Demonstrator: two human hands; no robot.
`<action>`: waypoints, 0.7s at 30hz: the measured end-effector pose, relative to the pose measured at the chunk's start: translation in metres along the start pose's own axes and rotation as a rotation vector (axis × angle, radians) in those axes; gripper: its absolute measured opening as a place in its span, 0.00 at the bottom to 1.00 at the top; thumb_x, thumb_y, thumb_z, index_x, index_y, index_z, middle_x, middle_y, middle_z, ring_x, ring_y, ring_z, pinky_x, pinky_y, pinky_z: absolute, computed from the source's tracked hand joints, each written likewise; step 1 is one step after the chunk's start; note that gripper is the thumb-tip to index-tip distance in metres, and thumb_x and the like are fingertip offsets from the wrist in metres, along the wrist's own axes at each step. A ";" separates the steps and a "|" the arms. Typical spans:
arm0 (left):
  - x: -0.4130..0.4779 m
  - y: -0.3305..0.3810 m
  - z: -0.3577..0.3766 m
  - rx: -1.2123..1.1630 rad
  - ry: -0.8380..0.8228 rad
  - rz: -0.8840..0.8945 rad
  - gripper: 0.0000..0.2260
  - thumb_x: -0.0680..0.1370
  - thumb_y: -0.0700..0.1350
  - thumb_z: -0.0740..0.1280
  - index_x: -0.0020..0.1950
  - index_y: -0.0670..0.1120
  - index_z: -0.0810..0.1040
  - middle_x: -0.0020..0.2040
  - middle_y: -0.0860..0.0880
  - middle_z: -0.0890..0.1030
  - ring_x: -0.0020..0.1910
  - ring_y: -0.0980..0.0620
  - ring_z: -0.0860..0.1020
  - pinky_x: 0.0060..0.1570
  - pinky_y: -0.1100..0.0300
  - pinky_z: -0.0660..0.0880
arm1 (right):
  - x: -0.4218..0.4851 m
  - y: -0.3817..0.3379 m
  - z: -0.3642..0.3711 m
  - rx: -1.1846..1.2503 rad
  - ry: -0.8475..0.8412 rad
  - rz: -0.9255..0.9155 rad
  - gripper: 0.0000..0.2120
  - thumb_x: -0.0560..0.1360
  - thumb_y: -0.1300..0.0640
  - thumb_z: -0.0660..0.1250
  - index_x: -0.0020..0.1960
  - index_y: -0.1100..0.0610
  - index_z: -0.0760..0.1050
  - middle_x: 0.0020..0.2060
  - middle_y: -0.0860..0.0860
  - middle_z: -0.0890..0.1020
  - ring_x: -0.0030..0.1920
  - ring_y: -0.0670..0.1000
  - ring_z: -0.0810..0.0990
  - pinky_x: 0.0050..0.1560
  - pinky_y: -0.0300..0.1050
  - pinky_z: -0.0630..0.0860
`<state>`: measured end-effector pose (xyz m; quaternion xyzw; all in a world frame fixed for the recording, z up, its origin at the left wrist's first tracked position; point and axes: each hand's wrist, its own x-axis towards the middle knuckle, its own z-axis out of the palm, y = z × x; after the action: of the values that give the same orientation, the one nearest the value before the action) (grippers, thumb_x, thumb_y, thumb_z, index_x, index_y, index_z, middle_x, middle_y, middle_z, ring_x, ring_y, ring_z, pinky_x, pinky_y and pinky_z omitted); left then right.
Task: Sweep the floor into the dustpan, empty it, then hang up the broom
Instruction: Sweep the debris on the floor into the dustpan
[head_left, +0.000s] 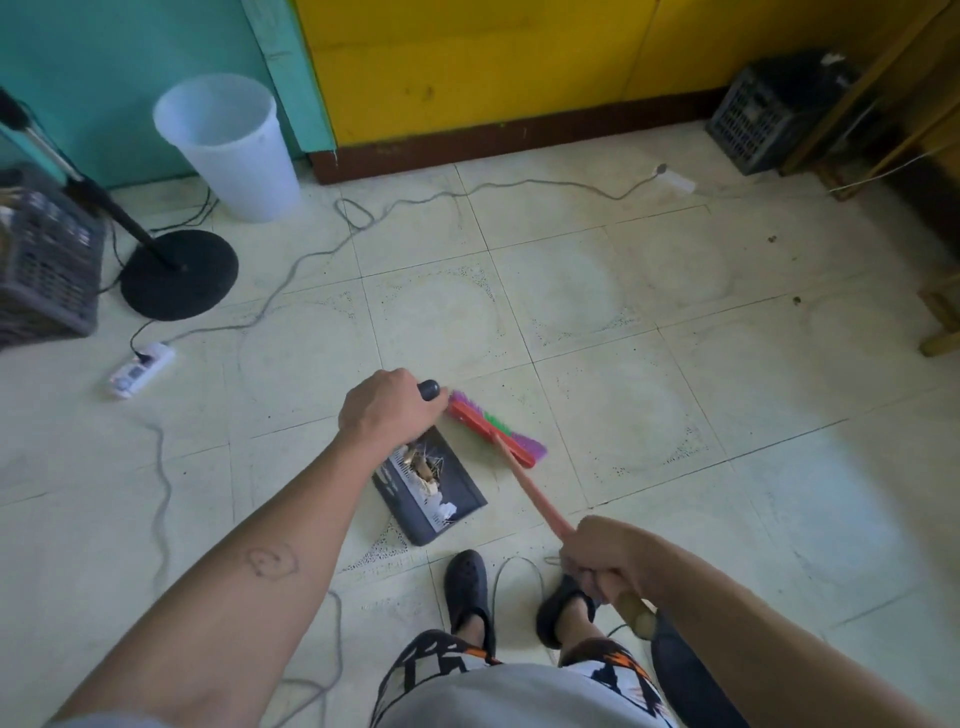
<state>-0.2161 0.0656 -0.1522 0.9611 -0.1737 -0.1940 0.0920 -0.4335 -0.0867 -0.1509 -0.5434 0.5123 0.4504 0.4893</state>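
Note:
My left hand (387, 405) grips the dark handle of a grey dustpan (457, 499), whose pan sits low over the tiled floor just ahead of my feet. Scraps of paper and brown debris lie in the pan. My right hand (605, 553) grips the red handle of a broom (491, 428). Its red head with purple and green bristles rests on the floor right behind the dustpan's far edge.
A white plastic bin (228, 145) stands at the back left by the teal wall. A black fan base (179, 273), a power strip (140, 369) and trailing cables (311, 254) lie to the left. Dark crates (763, 124) sit at the back right and far left. Wooden furniture legs stand on the right.

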 end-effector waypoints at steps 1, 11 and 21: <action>0.000 0.001 0.000 0.001 0.000 -0.004 0.23 0.74 0.63 0.61 0.31 0.45 0.73 0.32 0.48 0.78 0.31 0.46 0.76 0.31 0.60 0.70 | -0.008 0.000 0.002 0.115 -0.069 0.005 0.04 0.76 0.64 0.58 0.45 0.62 0.70 0.26 0.50 0.72 0.20 0.45 0.67 0.21 0.36 0.66; -0.002 -0.007 -0.007 0.004 -0.001 -0.009 0.21 0.75 0.62 0.61 0.31 0.47 0.69 0.32 0.50 0.73 0.35 0.45 0.76 0.34 0.59 0.70 | -0.072 0.003 -0.035 0.529 -0.335 -0.110 0.16 0.80 0.66 0.54 0.34 0.57 0.63 0.21 0.48 0.63 0.14 0.43 0.60 0.12 0.31 0.58; -0.009 -0.037 -0.025 -0.023 -0.056 -0.083 0.19 0.75 0.57 0.61 0.34 0.43 0.71 0.33 0.46 0.76 0.29 0.48 0.75 0.31 0.60 0.68 | -0.050 -0.014 -0.032 0.185 0.099 -0.224 0.12 0.75 0.68 0.59 0.34 0.58 0.65 0.21 0.50 0.69 0.17 0.45 0.64 0.17 0.34 0.62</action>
<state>-0.2031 0.1056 -0.1350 0.9605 -0.1341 -0.2265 0.0903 -0.4238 -0.1125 -0.0966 -0.5712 0.5112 0.3166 0.5587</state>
